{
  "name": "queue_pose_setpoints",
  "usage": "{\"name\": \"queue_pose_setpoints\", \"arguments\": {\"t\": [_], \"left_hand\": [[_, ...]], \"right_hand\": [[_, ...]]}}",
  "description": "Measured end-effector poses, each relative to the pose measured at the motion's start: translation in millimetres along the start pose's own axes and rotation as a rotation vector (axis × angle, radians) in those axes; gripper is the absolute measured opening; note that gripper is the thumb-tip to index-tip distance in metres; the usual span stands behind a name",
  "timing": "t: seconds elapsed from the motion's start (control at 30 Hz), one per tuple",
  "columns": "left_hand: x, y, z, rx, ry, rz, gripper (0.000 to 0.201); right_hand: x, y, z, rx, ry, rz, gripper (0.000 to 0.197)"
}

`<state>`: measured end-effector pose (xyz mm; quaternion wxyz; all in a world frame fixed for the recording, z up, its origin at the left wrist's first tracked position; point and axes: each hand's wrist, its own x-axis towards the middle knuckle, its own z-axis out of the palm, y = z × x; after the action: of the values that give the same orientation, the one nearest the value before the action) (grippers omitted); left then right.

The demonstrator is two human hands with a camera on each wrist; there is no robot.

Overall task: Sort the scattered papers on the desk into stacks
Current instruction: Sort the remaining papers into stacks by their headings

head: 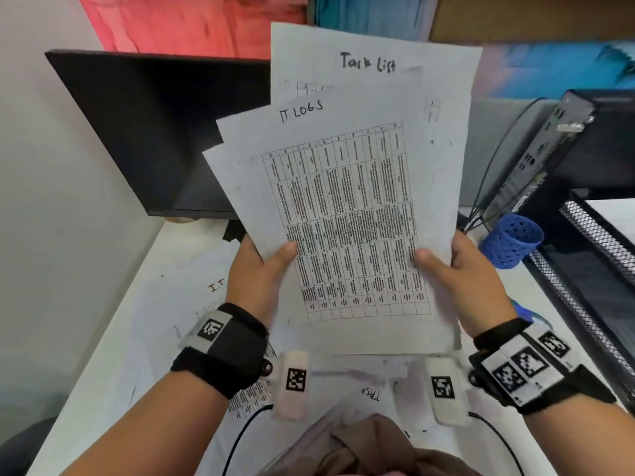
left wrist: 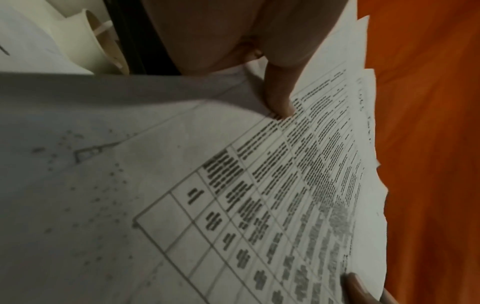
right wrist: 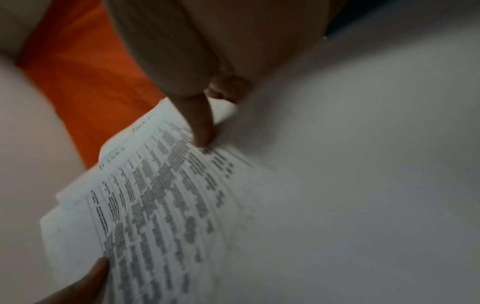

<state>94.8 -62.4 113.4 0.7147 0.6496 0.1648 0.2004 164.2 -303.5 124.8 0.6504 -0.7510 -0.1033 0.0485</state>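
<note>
A white counter (head: pixel 103 338) strewn with loose printed sheets (head: pixel 192 304) lies below the fingers, with a black flat monitor (head: pixel 154 132) beyond the left ones and a black wire-mesh tray (head: pixel 598 242) and small blue perforated pen cup (head: pixel 512 240) beside the right ones. Raised above the counter is a fanned bundle of white papers (head: pixel 343 187), front sheet a printed table marked "IT LOGS", rear sheet "Task List". The left hand (head: pixel 261 269) and right hand (head: pixel 460 269) each pinch a lower side edge, thumbs in front, the other fingers hidden behind.
</note>
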Motion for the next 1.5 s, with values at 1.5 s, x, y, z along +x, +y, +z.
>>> {"name": "queue_pose_setpoints", "arguments": {"t": [1.5], "left_hand": [[-26,-46,-5,0.191,-0.124,-0.268,0.018]], "right_hand": [[-14,36,22,-0.227,0.046,0.153,0.04]]}}
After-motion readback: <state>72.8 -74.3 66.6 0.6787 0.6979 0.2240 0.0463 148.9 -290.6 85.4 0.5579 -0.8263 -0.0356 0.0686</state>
